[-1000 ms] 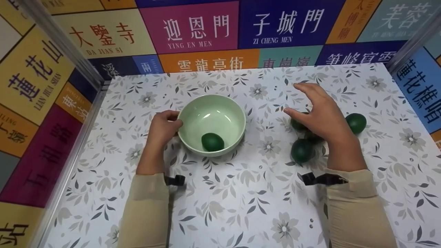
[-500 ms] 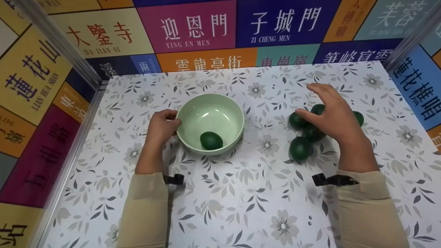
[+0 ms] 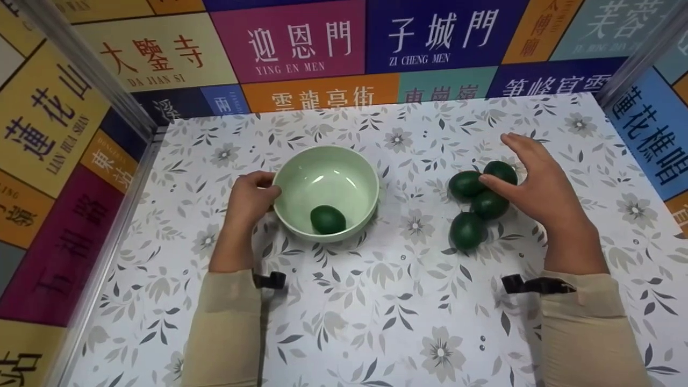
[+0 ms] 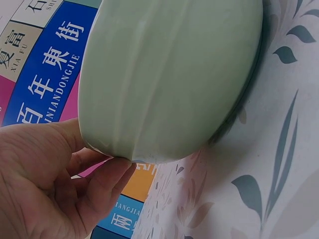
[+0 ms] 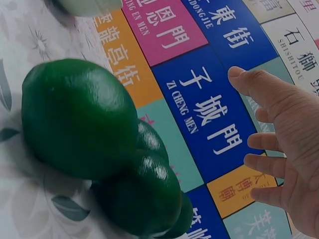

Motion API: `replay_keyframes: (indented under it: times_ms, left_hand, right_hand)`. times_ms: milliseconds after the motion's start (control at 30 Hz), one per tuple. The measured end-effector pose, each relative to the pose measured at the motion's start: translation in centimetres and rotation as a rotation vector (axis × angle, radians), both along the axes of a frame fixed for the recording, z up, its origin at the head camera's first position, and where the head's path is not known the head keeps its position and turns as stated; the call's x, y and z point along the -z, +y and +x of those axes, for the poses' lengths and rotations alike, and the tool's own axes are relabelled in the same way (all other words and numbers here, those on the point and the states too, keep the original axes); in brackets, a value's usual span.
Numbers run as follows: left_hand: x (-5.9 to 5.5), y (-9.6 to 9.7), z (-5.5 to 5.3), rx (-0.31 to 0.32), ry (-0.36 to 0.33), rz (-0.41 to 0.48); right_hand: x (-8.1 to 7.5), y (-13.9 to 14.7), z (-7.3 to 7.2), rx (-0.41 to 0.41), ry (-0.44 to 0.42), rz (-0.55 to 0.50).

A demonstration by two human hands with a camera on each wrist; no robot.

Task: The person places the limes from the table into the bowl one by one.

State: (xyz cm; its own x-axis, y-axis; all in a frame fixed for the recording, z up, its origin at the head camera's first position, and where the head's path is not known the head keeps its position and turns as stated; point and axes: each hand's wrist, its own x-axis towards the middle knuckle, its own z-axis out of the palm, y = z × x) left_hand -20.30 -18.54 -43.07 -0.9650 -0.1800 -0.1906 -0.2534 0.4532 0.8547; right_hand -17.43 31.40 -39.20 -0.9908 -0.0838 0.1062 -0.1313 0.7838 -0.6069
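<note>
My left hand pinches the left rim of a light green bowl between thumb and fingers; the left wrist view shows the bowl's ribbed outer wall at the fingertips. One dark green, glossy, lime-like fruit lies inside the bowl, toward its near side. To the right, several more such fruits sit clustered on the table. Over their right side hovers my right hand, thumb and fingers spread, holding nothing. The thumb overlaps the cluster in the head view, while the right wrist view shows a gap between hand and fruits.
A white tabletop with a grey leaf and flower print lies under everything. Colourful panels with printed characters wall in the back and both sides. Each wrist carries a black strap mount.
My right hand has moved right across the fruit cluster, uncovering fruits on its left and hiding the rightmost one. The left hand stays on the bowl's rim.
</note>
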Motion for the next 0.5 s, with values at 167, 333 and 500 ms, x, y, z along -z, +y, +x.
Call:
replay_keyframes:
  times_ms: [167, 333, 500]
  left_hand:
    - [0.0, 0.0, 0.0, -0.006, 0.005, 0.002]
    - [0.0, 0.0, 0.0, -0.011, 0.005, 0.001]
    - [0.0, 0.0, 0.0, 0.001, -0.005, 0.019]
  right_hand:
    - [0.1, 0.7, 0.1, 0.033, -0.013, 0.0]
    - [0.3, 1.4, 0.0, 0.055, -0.03, 0.004]
    - [0.5, 2.3, 0.1, 0.047, -0.02, -0.029]
